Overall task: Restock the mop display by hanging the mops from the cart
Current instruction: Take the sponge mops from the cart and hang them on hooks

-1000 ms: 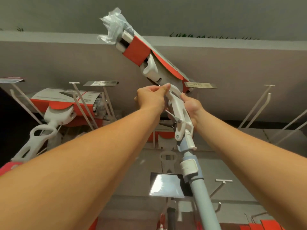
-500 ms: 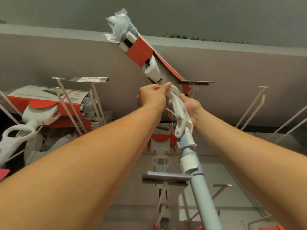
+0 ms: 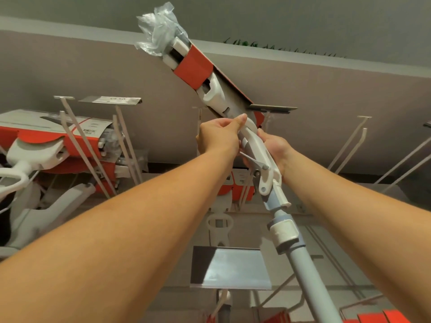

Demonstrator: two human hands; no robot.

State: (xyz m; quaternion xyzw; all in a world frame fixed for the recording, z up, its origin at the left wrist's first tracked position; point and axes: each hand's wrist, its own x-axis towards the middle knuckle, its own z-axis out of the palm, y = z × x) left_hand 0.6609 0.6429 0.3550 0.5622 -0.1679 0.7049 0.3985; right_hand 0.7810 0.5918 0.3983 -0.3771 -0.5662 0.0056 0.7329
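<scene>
White plastic grip of the mop (image 3: 261,157) held overhead in both hands, in front of the display wall (image 3: 116,73). Left hand (image 3: 218,136): fingers curled on the grip's top, thumb laid along it. Right hand (image 3: 274,148): wrapped round the grip from the other side, fingertips hidden. Mop tilted; orange sleeve (image 3: 193,68) and clear wrap (image 3: 158,33) at its upper end, grey pole (image 3: 306,276) running down-right. Pegs (image 3: 349,139) at the wall's right side. Hung mops (image 3: 35,155) at its left side, below a price tag (image 3: 112,100).
</scene>
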